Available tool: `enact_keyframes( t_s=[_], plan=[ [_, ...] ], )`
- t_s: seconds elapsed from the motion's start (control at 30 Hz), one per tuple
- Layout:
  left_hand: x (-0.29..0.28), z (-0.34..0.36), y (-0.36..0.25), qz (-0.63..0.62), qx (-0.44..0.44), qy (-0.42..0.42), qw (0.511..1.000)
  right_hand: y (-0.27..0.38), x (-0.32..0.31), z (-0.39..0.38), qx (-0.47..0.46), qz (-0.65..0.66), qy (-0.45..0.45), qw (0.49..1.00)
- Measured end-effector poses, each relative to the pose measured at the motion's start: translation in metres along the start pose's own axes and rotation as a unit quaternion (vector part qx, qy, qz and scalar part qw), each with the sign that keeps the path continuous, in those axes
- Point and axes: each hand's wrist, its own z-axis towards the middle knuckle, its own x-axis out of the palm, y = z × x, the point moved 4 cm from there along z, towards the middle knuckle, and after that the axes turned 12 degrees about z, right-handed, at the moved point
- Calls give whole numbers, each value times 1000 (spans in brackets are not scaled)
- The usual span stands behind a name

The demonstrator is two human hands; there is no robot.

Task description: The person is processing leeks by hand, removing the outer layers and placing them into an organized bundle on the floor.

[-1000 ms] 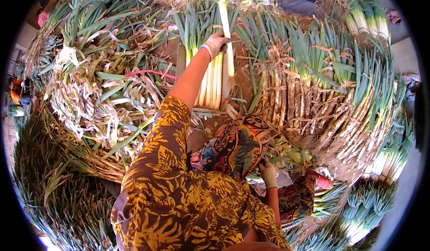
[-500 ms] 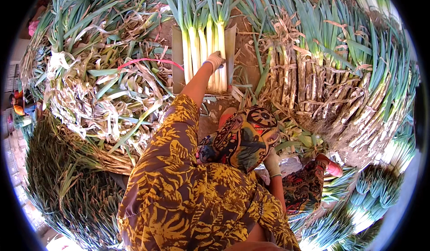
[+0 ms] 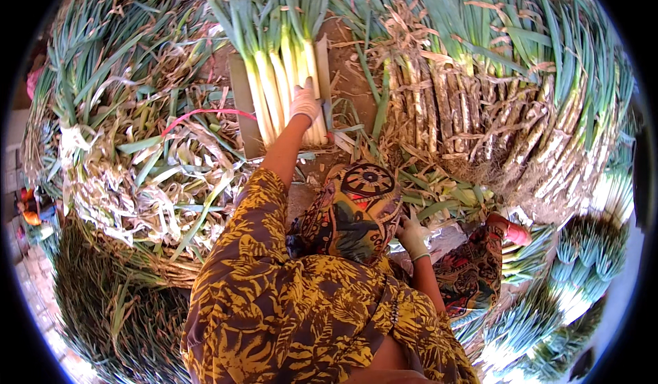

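My left hand [image 3: 306,103], in a pale glove, lies on the white stalks of several cleaned green onions [image 3: 266,86], its fingers stretched toward the green tops. The onions lie side by side in a shallow grey tray [image 3: 244,103], roots toward me and leaves reaching past its far end. Beside my bent knee, my gloved right hand [image 3: 413,237] hangs low with its fingers apart, and I see nothing in it. Patterned trousers [image 3: 353,209] cover that knee, which partly hides the ground between my hands.
Left of the tray rises a heap of peeled dry leaves [image 3: 144,171], crossed by a pink strap [image 3: 205,112]. Unpeeled onions with muddy stalks [image 3: 473,110] lie in a thick row at right. More onions [image 3: 116,308] fill the lower left; cleaned bundles [image 3: 569,274] lie lower right.
The view has swung, so tray and piles sit farther left. My left hand stays on the stalks, slightly lower along them. My right hand has come a little forward beside the knee, showing more fingers.
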Motion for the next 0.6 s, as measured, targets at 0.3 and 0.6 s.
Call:
enact_keyframes(
  t_s=[0.3,0.6],
  plan=[
    [1,19,5,0,-24,25,999,-13,-1,12,-41,-16,-29,999],
    [-28,54,39,-359,11,27,933,-8,-1,8,-36,10,-27,999]
  ],
)
